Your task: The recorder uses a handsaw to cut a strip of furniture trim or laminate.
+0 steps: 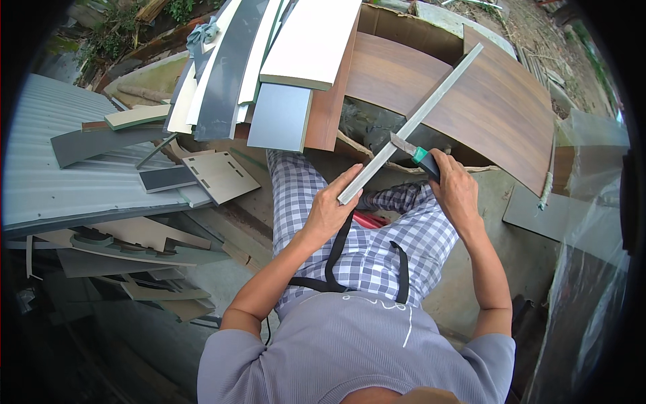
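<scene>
A long, narrow grey strip (431,104) slants up and to the right in front of me. My left hand (330,207) grips its near end, fingers closed round it. In my right hand (457,192) is a utility knife (422,159) with a black and green handle. Its blade points left and lies at the strip's edge, a little beyond my left hand; I cannot tell whether it is cutting in. The strip's far part crosses above a brown wood-grain panel (498,111).
Several cut boards, including a white one (313,44) and a blue-grey one (279,118), are piled ahead to the left. A slotted beige board (221,176) rests beside corrugated metal sheeting (47,148) with offcuts. Clear plastic sheeting (579,269) hangs at the right.
</scene>
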Available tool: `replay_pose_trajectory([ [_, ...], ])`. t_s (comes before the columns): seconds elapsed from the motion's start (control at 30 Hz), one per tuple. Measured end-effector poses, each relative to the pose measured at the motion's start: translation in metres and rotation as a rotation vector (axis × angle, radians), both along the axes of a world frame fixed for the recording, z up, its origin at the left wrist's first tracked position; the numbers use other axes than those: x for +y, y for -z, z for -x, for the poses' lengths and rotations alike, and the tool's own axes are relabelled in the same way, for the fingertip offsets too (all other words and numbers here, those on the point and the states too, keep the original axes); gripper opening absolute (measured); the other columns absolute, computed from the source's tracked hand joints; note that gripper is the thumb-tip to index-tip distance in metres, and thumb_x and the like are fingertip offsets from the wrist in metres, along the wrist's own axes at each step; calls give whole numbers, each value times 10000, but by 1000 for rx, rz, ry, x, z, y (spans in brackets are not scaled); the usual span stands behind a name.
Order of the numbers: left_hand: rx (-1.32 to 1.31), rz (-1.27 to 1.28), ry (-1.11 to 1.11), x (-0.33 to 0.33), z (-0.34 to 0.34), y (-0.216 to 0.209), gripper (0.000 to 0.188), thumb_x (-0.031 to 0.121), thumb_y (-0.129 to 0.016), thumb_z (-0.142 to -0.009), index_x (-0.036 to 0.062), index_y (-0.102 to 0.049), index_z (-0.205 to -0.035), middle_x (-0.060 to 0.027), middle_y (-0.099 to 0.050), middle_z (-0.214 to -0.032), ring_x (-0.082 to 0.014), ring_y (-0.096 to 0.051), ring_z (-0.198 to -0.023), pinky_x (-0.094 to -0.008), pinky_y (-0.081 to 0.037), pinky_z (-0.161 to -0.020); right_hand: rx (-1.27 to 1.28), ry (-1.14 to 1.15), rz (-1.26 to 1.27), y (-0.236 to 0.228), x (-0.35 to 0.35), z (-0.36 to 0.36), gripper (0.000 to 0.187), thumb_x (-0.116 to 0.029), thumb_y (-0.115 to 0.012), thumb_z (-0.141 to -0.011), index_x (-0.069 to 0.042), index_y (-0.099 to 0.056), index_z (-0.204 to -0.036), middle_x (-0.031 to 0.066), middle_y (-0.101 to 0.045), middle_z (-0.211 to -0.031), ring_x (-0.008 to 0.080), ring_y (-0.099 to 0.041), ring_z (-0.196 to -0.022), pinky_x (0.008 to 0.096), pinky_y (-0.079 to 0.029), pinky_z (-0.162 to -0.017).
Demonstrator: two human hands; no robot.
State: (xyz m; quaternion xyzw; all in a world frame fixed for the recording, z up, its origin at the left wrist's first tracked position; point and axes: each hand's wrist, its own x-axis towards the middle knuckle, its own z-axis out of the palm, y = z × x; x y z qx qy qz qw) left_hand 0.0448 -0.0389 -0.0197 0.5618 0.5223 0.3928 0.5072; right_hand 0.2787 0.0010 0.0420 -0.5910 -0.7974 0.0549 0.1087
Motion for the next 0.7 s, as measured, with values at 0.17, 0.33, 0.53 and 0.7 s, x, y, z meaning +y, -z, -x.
replay_pose_trajectory([
  [0.17, 32, 25, 5, 0, 3, -12, 429, 55, -587, -839, 13, -484, -1253, -183, -554, -1207, -285, -554, -1108, -337, -451, -900, -56, -91, 52, -11, 10, -7, 537, -53, -704, -650, -107, -481, -1135, 93, -574, -916, 276, -586, -870, 385, -488, -725],
  [0.33, 64, 275, 2, -2, 5, -34, 448, 72, -589, -846, 25, -472, -1276, -172, -596, -1137, -193, -598, -1000, -291, -461, -841, -100, 69, -57, 2, 64, -60, 472, -47, -646, -710, -121, -477, -1144, 113, -595, -936, 307, -597, -867, 410, -489, -713],
  [0.53, 90, 100, -12, -7, 8, -21, 450, 81, -591, -850, 61, -482, -1287, -153, -625, -1083, -137, -600, -911, -281, -474, -776, -87, 224, -139, 20, 137, -115, 335, -87, -557, -779, -129, -510, -1108, 144, -619, -945, 347, -613, -836, 446, -493, -693],
  [0.7, 113, 139, -12, -8, 9, -20, 464, 68, -598, -839, 60, -481, -1289, -169, -620, -1093, -142, -591, -960, -269, -465, -802, -87, 299, -154, 24, 180, -149, 342, -112, -556, -789, -132, -507, -1126, 149, -623, -955, 354, -609, -855, 464, -484, -717],
])
